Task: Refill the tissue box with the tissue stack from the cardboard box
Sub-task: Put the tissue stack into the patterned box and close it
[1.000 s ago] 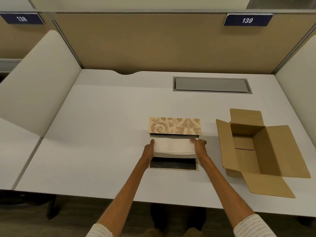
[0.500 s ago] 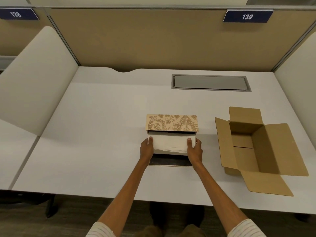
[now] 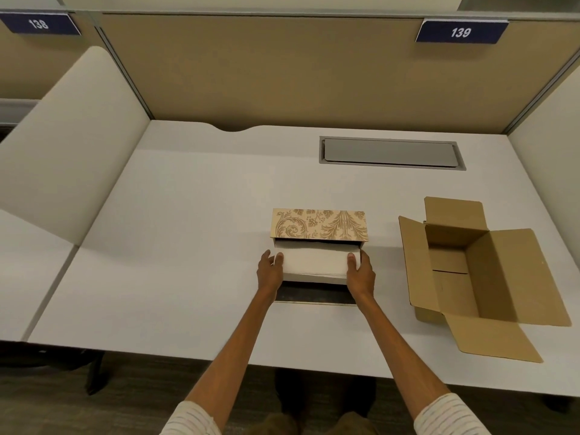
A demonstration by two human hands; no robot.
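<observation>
Two hands on the tissue stack

Both grip the white tissue stack [image 3: 315, 262] by its ends, left hand [image 3: 270, 271], right hand [image 3: 361, 273], holding it half inside the patterned tissue box [image 3: 318, 224]. On the desk [image 3: 188, 215], the cardboard box [image 3: 470, 265] stands open, well right.

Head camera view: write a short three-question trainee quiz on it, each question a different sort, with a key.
1. True or false: the brown cardboard box on the white desk has tissues inside.
2. Which hand holds the right end of the white tissue stack? A) left hand B) right hand C) neither
3. Fill in: the number sign above the desk reads ___.

Key
1. False: its interior shows only bare cardboard.
2. B: each hand has a grip on its own end of the stack, at the opening of the gold floral-patterned tissue box.
3. 139.
</observation>
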